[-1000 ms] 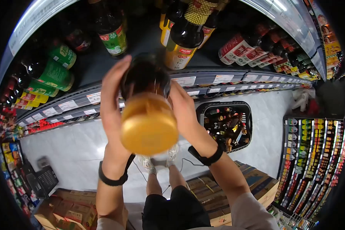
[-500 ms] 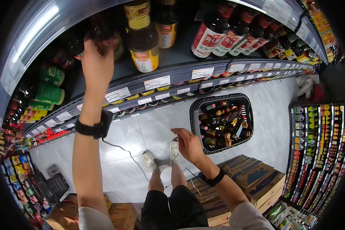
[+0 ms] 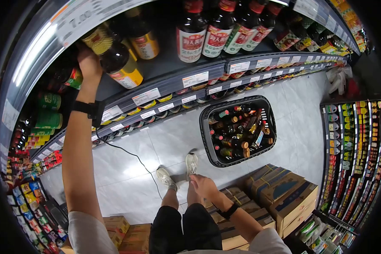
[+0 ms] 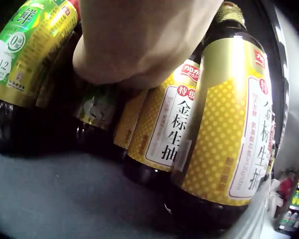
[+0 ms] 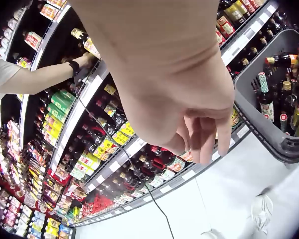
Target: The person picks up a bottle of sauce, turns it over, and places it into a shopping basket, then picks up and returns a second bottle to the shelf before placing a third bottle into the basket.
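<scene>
My left hand (image 3: 90, 65) reaches deep into the shelf, beside a yellow-labelled soy sauce bottle (image 3: 125, 75) at the front edge. In the left wrist view, the hand (image 4: 144, 40) comes down in front of a dark bottle (image 4: 97, 107) that it mostly covers. Its fingertips are hidden, and I cannot tell whether they grip it. To one side stands a green-labelled bottle (image 4: 27, 47), to the other a pair of yellow-labelled bottles (image 4: 224, 124). Lowered before my legs, my right hand (image 3: 204, 186) holds nothing, its fingers (image 5: 207, 137) loosely bent.
A black basket (image 3: 206, 142) full of bottles sits on the floor to the right. Red-capped bottles (image 3: 218, 38) line the shelf further right. Cardboard boxes (image 3: 283, 194) lie behind my legs. A thin cable (image 3: 129, 152) trails from the left wrist.
Earlier both hands held a dark, gold-ended bottle before me. Since then they have parted: the left has gone into the shelf and further back, the right has dropped. The view has swung right.
</scene>
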### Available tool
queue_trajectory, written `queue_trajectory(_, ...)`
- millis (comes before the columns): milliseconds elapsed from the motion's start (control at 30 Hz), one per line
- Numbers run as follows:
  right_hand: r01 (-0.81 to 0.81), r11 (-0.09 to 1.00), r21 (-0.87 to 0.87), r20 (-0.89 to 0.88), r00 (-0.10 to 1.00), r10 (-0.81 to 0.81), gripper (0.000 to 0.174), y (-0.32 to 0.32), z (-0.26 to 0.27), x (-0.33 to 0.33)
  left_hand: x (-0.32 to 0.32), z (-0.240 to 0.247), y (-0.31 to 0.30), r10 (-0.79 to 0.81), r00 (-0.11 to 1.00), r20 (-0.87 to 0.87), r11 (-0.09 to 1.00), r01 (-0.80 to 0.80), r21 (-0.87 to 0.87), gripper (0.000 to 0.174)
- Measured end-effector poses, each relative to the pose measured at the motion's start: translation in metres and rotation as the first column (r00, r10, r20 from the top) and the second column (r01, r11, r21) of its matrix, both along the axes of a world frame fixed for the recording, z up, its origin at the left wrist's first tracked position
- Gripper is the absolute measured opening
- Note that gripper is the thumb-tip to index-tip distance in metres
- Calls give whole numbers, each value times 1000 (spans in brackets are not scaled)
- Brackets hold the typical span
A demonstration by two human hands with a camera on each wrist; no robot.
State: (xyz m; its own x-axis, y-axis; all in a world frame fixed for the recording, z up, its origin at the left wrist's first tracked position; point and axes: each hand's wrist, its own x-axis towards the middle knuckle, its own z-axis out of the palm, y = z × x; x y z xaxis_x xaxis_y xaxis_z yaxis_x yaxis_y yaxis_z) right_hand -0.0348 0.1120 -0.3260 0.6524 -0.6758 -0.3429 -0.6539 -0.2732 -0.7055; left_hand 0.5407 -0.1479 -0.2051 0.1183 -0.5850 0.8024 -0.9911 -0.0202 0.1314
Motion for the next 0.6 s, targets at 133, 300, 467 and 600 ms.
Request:
queue_trajectory(133, -18, 997, 69, -98, 995, 25, 29, 8, -12, -19, -18, 14, 7, -110, 989, -96, 994, 107, -39, 57)
queue_trajectory(300, 96, 989, 108, -141, 987, -80, 30, 0, -7, -35, 6, 1, 14, -124, 961, -249, 990, 137, 36, 52)
queue_trajectory(467, 209, 976, 64, -130, 971, -199, 26, -10, -17, -54, -76, 12, 68, -118, 90, -989, 962, 258, -91, 41)
queue_trajectory(600, 359, 933, 3, -94, 929, -357, 26, -20, -22, -64, -170, 51, 135, 33, 354, -935, 994, 83, 66, 51)
